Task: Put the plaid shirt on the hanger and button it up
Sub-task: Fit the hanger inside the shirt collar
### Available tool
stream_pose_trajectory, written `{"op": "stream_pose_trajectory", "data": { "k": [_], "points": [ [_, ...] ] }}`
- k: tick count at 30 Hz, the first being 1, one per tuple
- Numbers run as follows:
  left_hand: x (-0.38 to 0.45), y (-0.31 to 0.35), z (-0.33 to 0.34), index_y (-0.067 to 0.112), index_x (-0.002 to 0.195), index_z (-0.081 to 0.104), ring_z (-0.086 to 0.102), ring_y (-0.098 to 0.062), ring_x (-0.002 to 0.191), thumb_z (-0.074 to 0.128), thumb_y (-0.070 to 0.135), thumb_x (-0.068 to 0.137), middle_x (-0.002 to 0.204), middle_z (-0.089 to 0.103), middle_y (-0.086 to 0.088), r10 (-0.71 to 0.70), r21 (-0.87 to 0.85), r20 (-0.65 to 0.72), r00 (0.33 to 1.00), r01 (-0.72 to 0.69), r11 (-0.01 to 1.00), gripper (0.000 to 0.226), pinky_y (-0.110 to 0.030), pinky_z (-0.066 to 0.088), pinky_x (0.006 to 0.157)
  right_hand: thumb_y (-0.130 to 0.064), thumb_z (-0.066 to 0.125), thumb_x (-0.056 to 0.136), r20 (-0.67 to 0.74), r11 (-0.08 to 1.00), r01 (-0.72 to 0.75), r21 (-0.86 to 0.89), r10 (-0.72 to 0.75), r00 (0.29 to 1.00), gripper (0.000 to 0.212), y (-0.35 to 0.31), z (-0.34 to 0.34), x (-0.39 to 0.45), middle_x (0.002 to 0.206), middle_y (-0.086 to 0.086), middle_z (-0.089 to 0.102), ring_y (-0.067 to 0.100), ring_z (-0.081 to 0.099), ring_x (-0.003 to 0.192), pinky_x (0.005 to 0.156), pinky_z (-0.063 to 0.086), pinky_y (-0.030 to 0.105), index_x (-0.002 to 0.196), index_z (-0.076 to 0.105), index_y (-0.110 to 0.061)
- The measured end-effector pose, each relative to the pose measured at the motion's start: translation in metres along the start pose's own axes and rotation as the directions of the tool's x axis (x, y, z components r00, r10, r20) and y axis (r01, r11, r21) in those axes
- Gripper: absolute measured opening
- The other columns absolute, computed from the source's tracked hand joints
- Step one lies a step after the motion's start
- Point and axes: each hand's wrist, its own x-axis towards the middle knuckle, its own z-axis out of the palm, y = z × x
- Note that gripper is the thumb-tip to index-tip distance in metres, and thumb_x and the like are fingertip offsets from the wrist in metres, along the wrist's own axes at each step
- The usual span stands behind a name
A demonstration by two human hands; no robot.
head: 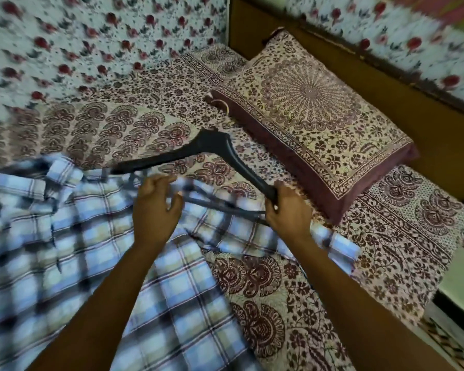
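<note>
The blue, white and cream plaid shirt [73, 253] lies spread over the left and middle of the bed, blurred by motion. A black hanger [212, 145] lies tilted above it, its left arm reaching under the shirt's edge. My right hand [287, 210] is shut on the hanger's right end. My left hand [156, 207] pinches a fold of the shirt's collar area next to the hanger's lower bar. The hanger's hook is barely visible near its top.
A patterned bedsheet [265, 303] covers the bed. A matching pillow [314, 116] lies at the right, close to my right hand. A wooden headboard [386, 84] runs behind it. Floral cloth [91, 44] hangs along the far side.
</note>
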Motion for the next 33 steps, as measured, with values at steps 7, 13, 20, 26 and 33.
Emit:
{"op": "stream_pose_trajectory", "data": {
  "k": [7,13,20,26,33],
  "points": [
    [-0.031,-0.086,-0.095,0.013,0.144,0.027,0.02,-0.035,0.141,0.056,0.042,0.088,0.151,0.028,-0.017,-0.3,0.364,-0.136,0.944,0.329,0.871,0.069,-0.054,0.01,0.112,-0.03,0.047,0.082,0.081,0.925,0.302,0.232,-0.328,0.941,0.032,-0.101,0.022,-0.076,0.08,0.009,0.066,0.032,0.061,0.066,0.049,0.042,0.031,0.107,0.061,-0.016],
    [-0.067,-0.179,-0.175,0.017,0.132,0.044,0.055,-0.04,0.103,0.052,0.033,0.091,0.112,0.06,-0.02,-0.372,0.49,-0.115,0.921,0.378,0.786,0.044,-0.049,0.041,0.088,-0.04,0.04,0.081,0.09,0.866,0.421,0.269,-0.458,0.884,0.042,-0.193,0.056,-0.101,0.083,0.004,0.068,0.028,0.063,0.07,0.055,0.037,0.026,0.109,0.062,-0.019],
    [-0.092,-0.282,-0.238,0.016,0.127,0.046,0.056,-0.041,0.098,0.049,0.033,0.094,0.104,0.06,-0.021,-0.534,0.418,-0.263,0.804,0.594,0.688,0.037,-0.052,0.041,0.088,-0.039,0.076,0.073,0.005,0.819,0.362,0.445,-0.406,0.914,0.044,-0.291,0.104,-0.098,0.098,0.005,0.07,0.023,0.065,0.088,0.07,0.051,0.034,0.109,0.065,-0.015],
    [-0.084,-0.33,-0.266,0.008,0.12,0.044,0.057,-0.045,0.093,0.05,0.033,0.093,0.102,0.059,-0.026,-0.654,0.321,-0.379,0.655,0.756,0.571,0.037,-0.054,0.04,0.09,-0.048,0.055,0.084,0.117,0.841,0.174,0.513,-0.269,0.956,0.037,-0.326,0.145,-0.085,0.097,0.008,0.071,0.026,0.066,0.085,0.069,0.049,0.033,0.1,0.068,-0.017],
    [-0.051,-0.371,-0.262,0.012,0.116,0.045,0.056,-0.043,0.099,0.052,0.038,0.091,0.105,0.058,-0.023,-0.742,0.16,-0.35,0.571,0.817,0.554,0.037,-0.052,0.038,0.092,-0.033,0.061,0.086,0.257,0.914,0.279,0.295,-0.357,0.898,0.028,-0.385,0.211,-0.041,0.106,0.012,0.067,0.033,0.062,0.097,0.074,0.048,0.035,0.108,0.065,-0.015]
  ]
}}
